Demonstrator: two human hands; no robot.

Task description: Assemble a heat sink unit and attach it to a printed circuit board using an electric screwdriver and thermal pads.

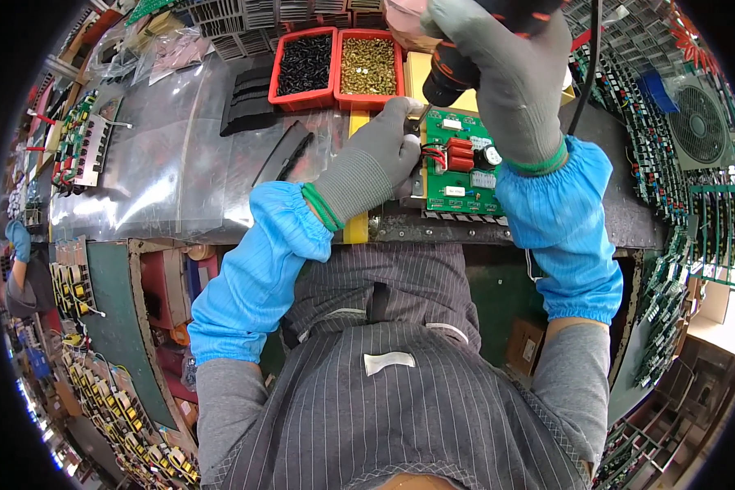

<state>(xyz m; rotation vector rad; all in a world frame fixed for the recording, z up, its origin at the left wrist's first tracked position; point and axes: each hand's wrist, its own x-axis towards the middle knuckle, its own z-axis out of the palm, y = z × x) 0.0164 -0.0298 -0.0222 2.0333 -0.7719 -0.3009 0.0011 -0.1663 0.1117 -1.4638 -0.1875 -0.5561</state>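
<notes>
A green circuit board (461, 189) with red components and a round black capacitor lies at the bench's front edge. My left hand (376, 155), in a grey glove, is at the board's left edge. Its thumb and forefinger are closed around a small dark piece whose kind I cannot make out. Gripped in my gloved right hand (524, 94) is a black and orange power screwdriver (451, 73), its nose pointing down over the board's far edge. The tool's upper body is partly cut off by the picture's top edge.
Behind the board stand red bins of black screws (304, 65) and brass-coloured screws (368, 67). Black strips (249, 100) lie on the clear bench sheet (171, 155). A black cable (590, 73) hangs at right, near racked circuit boards (641, 139) and a fan (699, 124).
</notes>
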